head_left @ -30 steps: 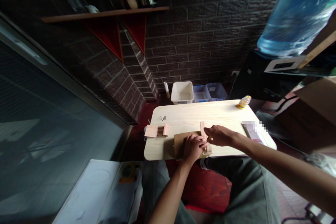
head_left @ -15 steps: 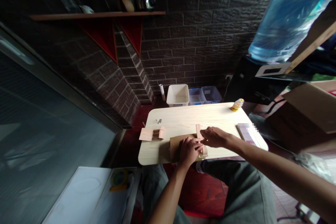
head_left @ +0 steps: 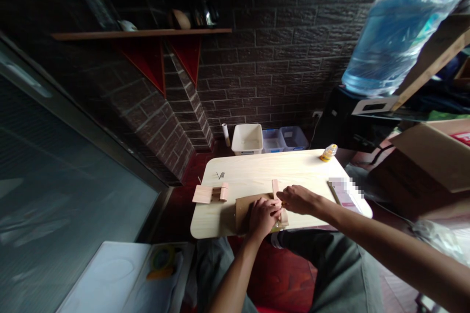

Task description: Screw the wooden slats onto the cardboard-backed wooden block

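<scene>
- Wooden strip (head_left: 275, 187) is lying by the middle of the near edge of the desk (head_left: 253, 171), looking light, stiff, probably best held along its long sides.
- Left grip (head_left: 263, 216) is resting over a brown block (head_left: 243, 209); I cannot tell whether it is grasping.
- Right grip (head_left: 296, 199) is clenching a small yellow item (head_left: 283, 203), mostly hidden.
- Beyond the far edge, a white bin (head_left: 246, 138) and bluish bins (head_left: 274, 148) are standing.
- Rightward, a cardboard box (head_left: 435, 151) is showing something red inside.

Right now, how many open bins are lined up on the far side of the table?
3: a white bin at left, a bluish bin in the middle and a darker bin at right, all before the brick wall. The table could hide others.
</scene>
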### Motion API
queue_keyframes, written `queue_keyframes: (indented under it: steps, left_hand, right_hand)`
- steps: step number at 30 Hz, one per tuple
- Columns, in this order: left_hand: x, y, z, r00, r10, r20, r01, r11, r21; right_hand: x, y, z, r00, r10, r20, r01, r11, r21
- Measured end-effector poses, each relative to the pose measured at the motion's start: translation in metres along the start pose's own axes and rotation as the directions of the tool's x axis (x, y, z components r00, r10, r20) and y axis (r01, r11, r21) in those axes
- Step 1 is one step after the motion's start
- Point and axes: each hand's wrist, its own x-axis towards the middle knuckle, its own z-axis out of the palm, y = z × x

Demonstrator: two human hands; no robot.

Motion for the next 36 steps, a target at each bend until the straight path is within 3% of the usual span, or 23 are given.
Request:
queue_keyframes:
  steps: [11, 18, 24, 36]
  left_hand:
    - [0.0, -0.002, -0.002, 1.0, 0.012, -0.005, -0.012, 1.0, 0.009]
    - [0.0, -0.002, 0.0, 1.0, -0.005, -0.007, 0.005, 1.0, -0.025]
    - [0.0, -0.001, -0.002, 1.0, -0.009, 0.002, 0.009, 1.0, -0.019]
    - [0.0, -0.005, -0.001, 0.999, 0.028, 0.021, -0.027, 0.999, -0.021]
  right_hand:
    - [0.007, -0.01, 0.004, 0.99, 0.142, 0.024, -0.142, 0.99, -0.005]
    - [-0.001, -0.009, -0.012, 0.999, 0.04, 0.0, -0.04, 0.999, 0.034]
    - [0.002, -0.002, -0.006, 0.997, -0.074, -0.034, 0.074, 0.997, -0.006]
    - [0.003, 0.004, 0.009, 0.995, -0.054, -0.084, 0.059, 0.997, 0.057]
